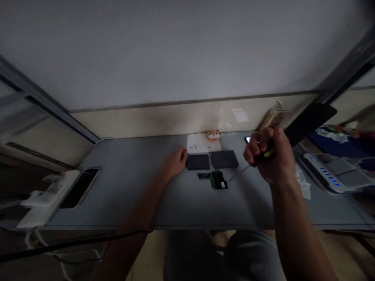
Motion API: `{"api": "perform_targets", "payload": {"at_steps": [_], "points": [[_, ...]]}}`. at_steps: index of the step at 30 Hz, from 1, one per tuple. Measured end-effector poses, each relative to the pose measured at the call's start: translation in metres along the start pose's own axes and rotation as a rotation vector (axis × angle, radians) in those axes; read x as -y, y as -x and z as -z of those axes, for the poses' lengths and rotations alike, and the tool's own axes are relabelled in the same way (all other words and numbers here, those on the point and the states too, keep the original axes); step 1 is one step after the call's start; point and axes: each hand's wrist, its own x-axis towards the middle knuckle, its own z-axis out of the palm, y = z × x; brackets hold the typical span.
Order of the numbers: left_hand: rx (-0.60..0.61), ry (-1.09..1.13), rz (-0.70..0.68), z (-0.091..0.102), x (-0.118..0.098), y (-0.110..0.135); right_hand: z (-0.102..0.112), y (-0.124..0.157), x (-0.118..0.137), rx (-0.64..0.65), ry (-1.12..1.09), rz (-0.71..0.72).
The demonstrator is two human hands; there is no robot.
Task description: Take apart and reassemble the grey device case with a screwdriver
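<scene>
My right hand (268, 158) is raised above the grey table (131, 195), fist closed round a screwdriver (265, 154) with a black and yellow handle; its thin shaft points down-left toward the table. My left hand (175, 162) rests on the table, fingers curled, touching the left edge of a dark flat cover (198, 161). A second dark cover (224, 159) lies beside it. In front of them lies a green circuit board (213, 179). Behind them a white sheet (203, 143) carries small dark screws.
An orange animal figure (213, 135) sits at the wall. A phone (79, 187) and white device (43, 199) lie at the left. A device with blue lights (331, 173), crumpled paper (301, 181), a carton (274, 117) and a dark panel (310, 121) are at the right.
</scene>
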Motion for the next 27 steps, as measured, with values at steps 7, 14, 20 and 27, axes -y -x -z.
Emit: {"api": "perform_targets", "payload": {"at_steps": [7,14,20,27], "points": [[0.010,-0.101,0.012,0.009,0.003,0.000,0.007,0.044,-0.011,0.543,0.899,-0.032],[0.131,-0.105,-0.073,0.018,0.001,0.002,0.006,0.056,-0.054,0.802,1.443,-0.012],[0.133,-0.077,-0.101,0.018,0.001,0.003,0.002,0.048,-0.046,0.902,1.404,-0.068],[0.102,-0.038,-0.096,0.018,0.002,0.004,-0.025,-0.014,-0.046,0.781,1.375,0.007]]}}
